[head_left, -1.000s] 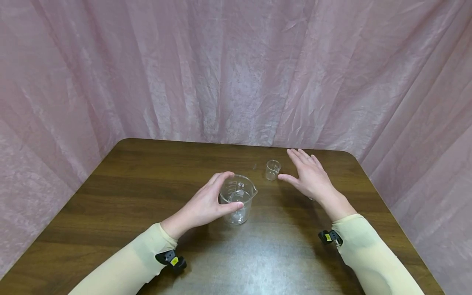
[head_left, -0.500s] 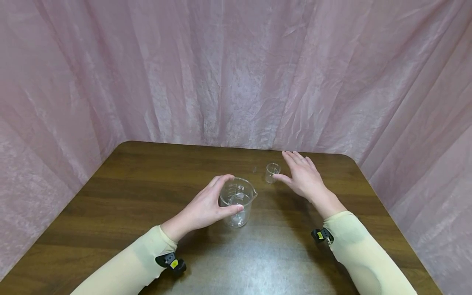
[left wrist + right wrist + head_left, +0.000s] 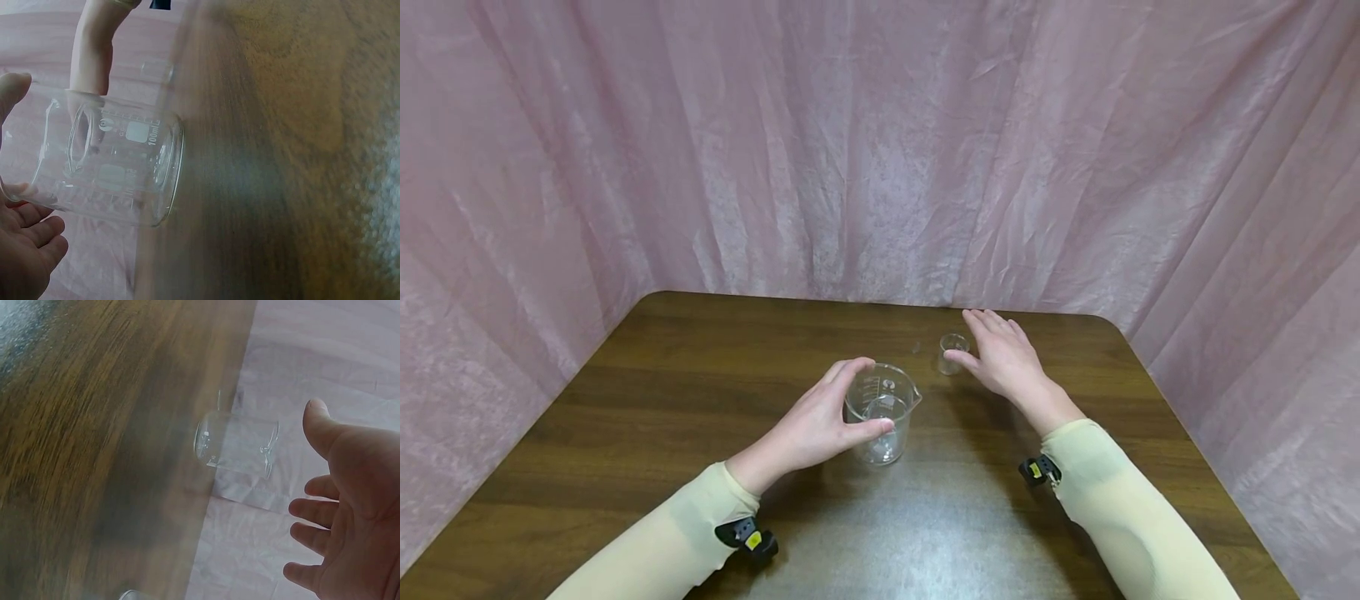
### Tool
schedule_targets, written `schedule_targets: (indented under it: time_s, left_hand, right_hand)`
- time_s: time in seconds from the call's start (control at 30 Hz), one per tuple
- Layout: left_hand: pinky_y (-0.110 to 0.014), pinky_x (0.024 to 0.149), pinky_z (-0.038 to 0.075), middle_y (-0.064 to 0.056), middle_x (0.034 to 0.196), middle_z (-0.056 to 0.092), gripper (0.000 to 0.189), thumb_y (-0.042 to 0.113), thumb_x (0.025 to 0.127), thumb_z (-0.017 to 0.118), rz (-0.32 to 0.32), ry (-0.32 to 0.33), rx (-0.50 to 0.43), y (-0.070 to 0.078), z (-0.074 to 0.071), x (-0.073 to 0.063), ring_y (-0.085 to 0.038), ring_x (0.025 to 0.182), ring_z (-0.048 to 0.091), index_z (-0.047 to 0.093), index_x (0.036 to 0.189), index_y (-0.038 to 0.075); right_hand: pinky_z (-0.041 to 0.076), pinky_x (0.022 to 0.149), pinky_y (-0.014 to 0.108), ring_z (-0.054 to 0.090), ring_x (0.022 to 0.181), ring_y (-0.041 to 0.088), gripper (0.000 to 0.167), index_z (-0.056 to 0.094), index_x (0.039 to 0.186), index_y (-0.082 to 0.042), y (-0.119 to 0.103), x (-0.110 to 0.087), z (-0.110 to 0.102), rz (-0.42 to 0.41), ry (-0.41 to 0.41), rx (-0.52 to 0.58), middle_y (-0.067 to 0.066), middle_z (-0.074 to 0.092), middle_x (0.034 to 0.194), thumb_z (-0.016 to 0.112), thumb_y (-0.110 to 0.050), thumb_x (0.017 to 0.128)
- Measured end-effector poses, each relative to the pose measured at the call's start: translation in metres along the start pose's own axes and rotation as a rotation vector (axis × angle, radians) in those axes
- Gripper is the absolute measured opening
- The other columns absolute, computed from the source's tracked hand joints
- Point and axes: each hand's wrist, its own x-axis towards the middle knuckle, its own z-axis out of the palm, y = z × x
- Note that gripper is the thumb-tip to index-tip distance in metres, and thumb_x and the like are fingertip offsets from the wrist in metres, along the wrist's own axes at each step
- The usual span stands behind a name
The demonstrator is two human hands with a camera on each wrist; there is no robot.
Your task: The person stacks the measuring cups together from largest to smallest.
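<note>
In the head view my left hand (image 3: 820,421) holds a large glass beaker (image 3: 898,433) near its rim, thumb on the near side and fingers on the far side. The beaker stands upright on the table. Inside it sits a smaller glass beaker; a 100ml mark shows through the glass in the left wrist view, where the large beaker (image 3: 125,206) fills the left side. My right hand (image 3: 1003,358) hovers with fingers extended beside a small glass beaker (image 3: 949,343), whose near right part the thumb covers. In the right wrist view the small beaker (image 3: 237,442) is apart from the fingers.
A tiny clear object (image 3: 916,347) lies left of the small beaker. The edge of another glass piece (image 3: 130,595) shows at the bottom of the right wrist view. Pink curtains (image 3: 880,150) hang behind the brown wooden table (image 3: 715,350).
My right hand has moved left, closer to the small beaker, its fingers staying extended. The left hand keeps its hold on the large beaker. The head view has tilted slightly.
</note>
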Motion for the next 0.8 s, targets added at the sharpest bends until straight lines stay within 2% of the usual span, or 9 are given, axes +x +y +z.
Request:
schedule_targets:
  time_s: [0.3, 0.8]
  left_hand:
    - [-0.058, 0.112, 0.05, -0.006, 0.158, 0.054, 0.09, 0.058, 0.092, 0.087, 0.004, 0.003, 0.002, 0.001, -0.002, 0.0, -0.031, 0.14, 0.059, 0.048, 0.162, 0.016]
    - [-0.057, 0.112, 0.05, -0.006, 0.157, 0.055, 0.089, 0.056, 0.092, 0.088, 0.014, 0.012, 0.009, 0.001, -0.002, 0.0, -0.03, 0.14, 0.059, 0.049, 0.161, 0.015]
  right_hand:
    - [0.027, 0.128, 0.062, 0.041, 0.156, 0.044, 0.082, 0.046, 0.163, 0.004, 0.0, 0.007, 0.005, -0.002, 0.021, -0.013, 0.026, 0.051, 0.163, 0.072, -0.049, 0.106]
    - [0.032, 0.127, 0.056, 0.047, 0.152, 0.043, 0.075, 0.053, 0.157, 0.006, -0.002, 0.02, 0.012, 0.038, -0.029, -0.019, 0.026, 0.056, 0.159, 0.068, -0.049, 0.109]
